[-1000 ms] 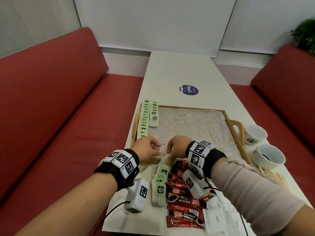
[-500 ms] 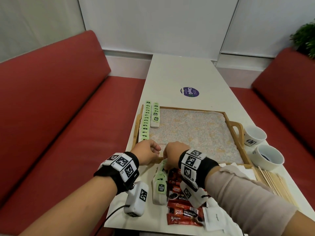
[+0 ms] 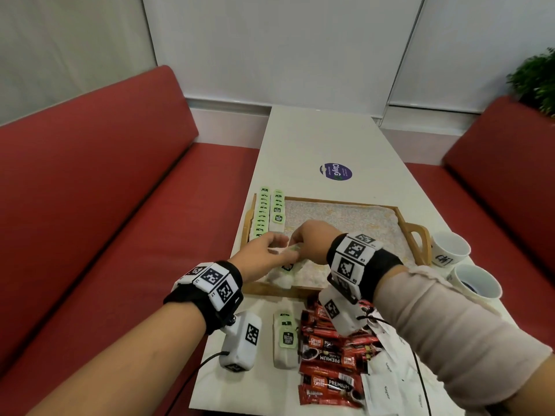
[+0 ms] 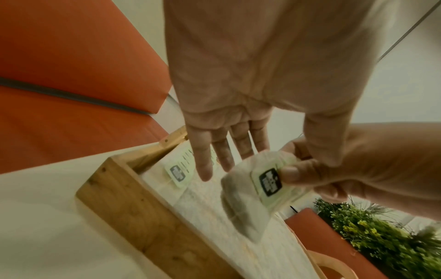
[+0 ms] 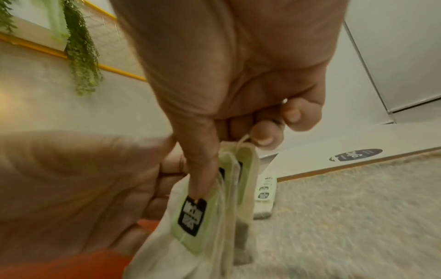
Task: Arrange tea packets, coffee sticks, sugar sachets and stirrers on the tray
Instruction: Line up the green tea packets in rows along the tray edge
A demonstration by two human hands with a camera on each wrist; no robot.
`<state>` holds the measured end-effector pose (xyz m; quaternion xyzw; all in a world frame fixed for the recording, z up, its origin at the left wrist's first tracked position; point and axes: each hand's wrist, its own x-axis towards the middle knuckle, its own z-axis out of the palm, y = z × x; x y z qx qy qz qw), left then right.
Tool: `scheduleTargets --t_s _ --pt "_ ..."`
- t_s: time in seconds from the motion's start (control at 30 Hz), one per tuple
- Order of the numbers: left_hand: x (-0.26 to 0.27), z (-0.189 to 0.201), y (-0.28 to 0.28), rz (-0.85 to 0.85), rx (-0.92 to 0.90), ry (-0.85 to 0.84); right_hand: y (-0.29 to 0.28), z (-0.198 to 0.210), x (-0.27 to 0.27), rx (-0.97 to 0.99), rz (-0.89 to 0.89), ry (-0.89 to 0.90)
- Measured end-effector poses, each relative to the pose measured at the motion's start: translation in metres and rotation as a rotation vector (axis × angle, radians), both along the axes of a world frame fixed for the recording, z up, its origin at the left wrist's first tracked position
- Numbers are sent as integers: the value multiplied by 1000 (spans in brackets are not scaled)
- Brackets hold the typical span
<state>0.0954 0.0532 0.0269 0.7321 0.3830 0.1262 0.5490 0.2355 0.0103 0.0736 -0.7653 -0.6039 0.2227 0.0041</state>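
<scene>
While the right hand (image 3: 310,240) is up over the near left part of the tray (image 3: 416,235), its thumb and fingers (image 5: 261,135) pinch a small bunch of tea bags (image 5: 214,213) by their green tags. The bags hang down from the fingers, just above the tray's speckled floor. The left hand (image 3: 264,256) is right beside it. Its fingers (image 4: 203,160) are spread out almost straight and hold nothing, and the tips of them are just beside the hanging bunch. I cannot tell if they touch it.

On the tray there are two rows of tea bags (image 3: 268,213) along the left side. They lie flat, one over the next, with the green tags up.

In front of the tray, on the white desk (image 3: 318,136), a short row of more tea bags (image 3: 285,337) waits. Just to the right of it is a heap of red coffee sticks (image 3: 327,367). White sugar sachets (image 3: 383,391) lie beside those, partly under the right arm. Two white cups (image 3: 462,265) stand on the desk to the right of the tray, near its handle. A round dark sticker (image 3: 335,171) is on the desk past the tray. Red sofas (image 3: 99,211) run along both sides of the desk.
</scene>
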Motion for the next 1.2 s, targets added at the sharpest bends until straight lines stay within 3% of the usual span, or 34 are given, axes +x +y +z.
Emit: scheduleTargets --t_s 0.2,0.4,0.63,0.87,1.2 --pt "5 12 7 -21 83 30 16 20 0 73 -3 -10" --pt "10 13 5 156 57 -72 22 22 0 184 -37 73" --pt "5 13 8 204 -113 -226 18 16 4 327 -215 405" --pt "-1 9 15 292 -283 -378 9 9 1 283 -248 478" --pt "-1 4 20 352 -281 -429 9 -4 -4 233 -256 532"
